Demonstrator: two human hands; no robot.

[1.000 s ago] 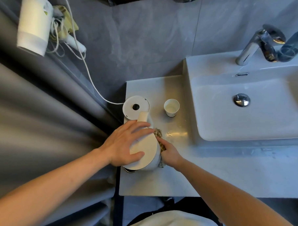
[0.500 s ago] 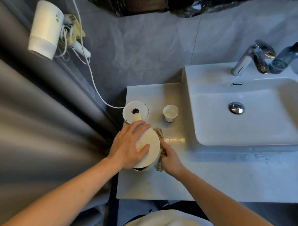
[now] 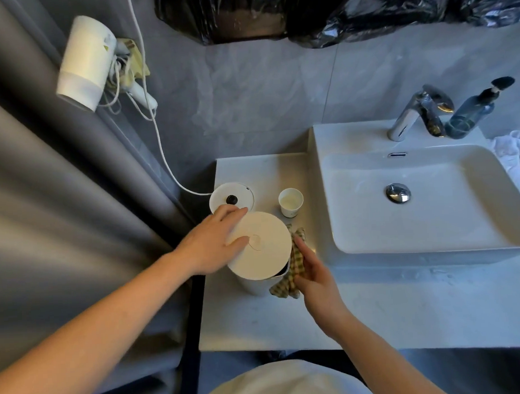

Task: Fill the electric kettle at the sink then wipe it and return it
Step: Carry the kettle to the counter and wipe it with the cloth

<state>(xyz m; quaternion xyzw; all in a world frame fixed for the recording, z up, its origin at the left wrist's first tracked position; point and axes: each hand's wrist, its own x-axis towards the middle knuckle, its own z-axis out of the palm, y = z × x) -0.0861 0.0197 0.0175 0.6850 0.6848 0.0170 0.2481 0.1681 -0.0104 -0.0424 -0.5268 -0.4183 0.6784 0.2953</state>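
The white electric kettle [image 3: 262,250] stands upright on the counter [image 3: 258,322], left of the sink [image 3: 432,207]. My left hand [image 3: 213,243] rests on the left side of its closed lid, fingers spread over the edge. My right hand [image 3: 311,269] presses a yellow checked cloth [image 3: 289,282] against the kettle's right wall. The round white kettle base [image 3: 238,194] with its black centre pin lies just behind the kettle, its cord running up the wall.
A small white paper cup [image 3: 290,202] stands behind the cloth. The chrome tap [image 3: 410,115] and a dark soap bottle [image 3: 472,113] sit behind the basin. A white towel [image 3: 516,153] lies at the far right. A hair dryer [image 3: 86,61] hangs on the left wall.
The kettle has come upright from a tilt toward me. My left hand slid to the lid's left edge. My right hand with the cloth moved along the kettle's right side.
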